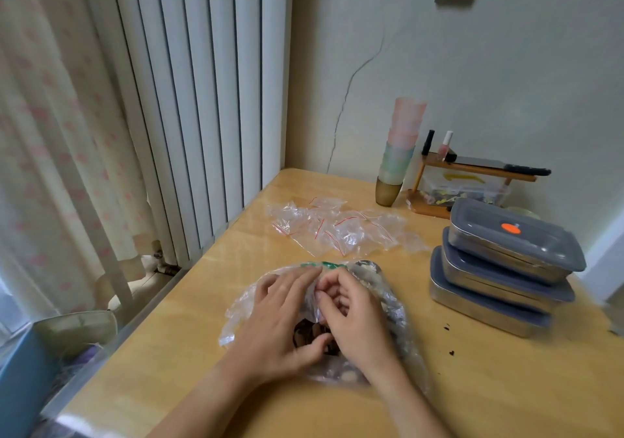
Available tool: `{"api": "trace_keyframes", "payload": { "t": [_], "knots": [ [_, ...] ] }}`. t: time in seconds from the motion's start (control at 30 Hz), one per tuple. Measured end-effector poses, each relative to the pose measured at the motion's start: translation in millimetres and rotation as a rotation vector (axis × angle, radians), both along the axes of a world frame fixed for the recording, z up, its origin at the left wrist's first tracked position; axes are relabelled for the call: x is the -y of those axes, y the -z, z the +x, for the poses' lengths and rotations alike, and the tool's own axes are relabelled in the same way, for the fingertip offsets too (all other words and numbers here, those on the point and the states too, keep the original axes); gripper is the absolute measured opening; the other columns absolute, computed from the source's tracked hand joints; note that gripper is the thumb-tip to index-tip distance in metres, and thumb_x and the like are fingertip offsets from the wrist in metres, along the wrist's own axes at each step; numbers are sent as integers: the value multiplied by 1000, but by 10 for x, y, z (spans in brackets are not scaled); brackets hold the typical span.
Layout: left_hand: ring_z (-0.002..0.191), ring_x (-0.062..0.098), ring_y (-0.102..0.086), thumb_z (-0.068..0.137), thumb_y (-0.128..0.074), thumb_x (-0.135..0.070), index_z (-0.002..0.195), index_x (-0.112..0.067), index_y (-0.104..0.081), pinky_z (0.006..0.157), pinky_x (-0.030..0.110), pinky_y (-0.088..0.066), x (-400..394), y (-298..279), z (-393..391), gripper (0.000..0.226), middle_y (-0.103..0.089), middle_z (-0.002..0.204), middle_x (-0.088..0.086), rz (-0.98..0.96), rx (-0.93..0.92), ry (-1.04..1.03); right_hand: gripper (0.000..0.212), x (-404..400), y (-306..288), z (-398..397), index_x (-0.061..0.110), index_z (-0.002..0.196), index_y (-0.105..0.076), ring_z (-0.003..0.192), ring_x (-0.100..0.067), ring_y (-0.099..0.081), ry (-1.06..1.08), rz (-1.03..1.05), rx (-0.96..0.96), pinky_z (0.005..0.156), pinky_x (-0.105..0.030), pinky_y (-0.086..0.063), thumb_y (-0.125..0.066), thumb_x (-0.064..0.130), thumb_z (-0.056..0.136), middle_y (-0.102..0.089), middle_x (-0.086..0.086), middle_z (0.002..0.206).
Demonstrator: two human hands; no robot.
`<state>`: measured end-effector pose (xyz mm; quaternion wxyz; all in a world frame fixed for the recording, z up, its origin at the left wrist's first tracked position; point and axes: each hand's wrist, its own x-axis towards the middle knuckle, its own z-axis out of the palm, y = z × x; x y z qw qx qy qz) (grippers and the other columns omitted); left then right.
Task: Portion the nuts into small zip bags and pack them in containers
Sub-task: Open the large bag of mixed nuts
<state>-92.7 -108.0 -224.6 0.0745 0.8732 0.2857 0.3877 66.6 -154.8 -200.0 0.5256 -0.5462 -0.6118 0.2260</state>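
Left hand (282, 319) flat on the big clear plastic bag (388, 302), fingers nearly straight and reaching toward the bag's green zip strip (324, 264), thumb curled in by the opening. Right hand (351, 316) just beside it, fingers bent and pinching a fold of the bag's film at the mouth. Brown nuts (312, 331) show in the gap between the two hands, inside the bag; more nuts seen dimly through the film on the right side (blurred, kind not clear).

Bag lies on a light wooden table (175, 353). Farther back, well apart from the hands: a loose heap of small zip bags (341, 230) with red seal lines, all flat. To the right, a stack of three metal containers (503, 268) with grey lids, top lid with an orange spot. A few dark crumbs (450, 352) on the table in front of the stack.

Back by the wall: tower of stacked cups (400, 154), small wooden rack (472, 171) with bottles. White radiator (202, 100) and curtain (50, 117) at left
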Motion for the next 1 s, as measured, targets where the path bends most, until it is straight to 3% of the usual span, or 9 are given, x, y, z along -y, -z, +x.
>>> {"api": "trace_keyframes", "payload": {
  "t": [0.13,0.27,0.33,0.4,0.57,0.73,0.9,1.0],
  "knots": [
    [129,-2,-48,91,-62,-52,148,-23,-43,109,28,-27,-80,95,0,66,-53,138,-19,-60,73,-88,15,17,-41,7,24,89,-68,74,-13,-65,-52,-41,-52,72,-40,-58,-68,11,96,-68,5,80],
    [122,-5,-50,94,-59,-43,136,-33,-48,105,29,-30,-112,126,-16,45,-55,125,-27,-59,71,-105,10,15,-9,22,24,88,-75,82,-7,-60,90,52,280,70,-15,-46,-70,19,95,-54,17,100],
    [119,-5,-50,95,-59,-42,133,-34,-50,104,27,-30,-105,112,-14,40,-55,123,-28,-63,69,-106,12,35,-41,28,20,92,-75,86,-8,-58,46,147,358,67,-18,-47,-65,17,98,-50,14,105],
    [116,-4,-51,98,-55,-44,130,-35,-51,102,24,-29,-95,95,-12,34,-55,120,-29,-71,78,-92,14,65,-91,27,17,94,-74,75,-9,-58,-63,213,372,63,-22,-47,-62,17,99,-54,12,105],
    [111,0,-52,94,-59,-37,123,-33,-54,98,32,-36,-110,121,-28,30,-56,115,-26,-87,84,-58,16,61,-24,44,30,97,-69,64,7,-51,-81,72,472,67,-23,-45,-64,44,94,-58,18,97],
    [107,0,-53,99,-60,-40,123,-30,-51,92,29,-43,-60,50,-10,27,-54,117,-26,-101,124,33,16,31,-53,70,33,108,-76,62,-7,-50,-61,171,329,64,-16,-40,-69,25,96,-58,17,79],
    [98,0,-59,99,-57,-46,126,-27,-49,79,23,-49,-36,8,-10,34,-55,116,-28,-181,219,68,22,36,-82,66,30,115,-78,62,-10,-50,-76,218,291,65,-16,-41,-71,20,97,-56,23,80],
    [89,5,-60,94,-68,-30,125,-36,-44,73,26,-48,-62,50,-22,40,-59,107,-21,-238,212,16,17,52,-100,77,26,110,-78,63,-11,-53,-109,180,321,65,-14,-41,-69,19,97,-55,22,86]
  ]
}}
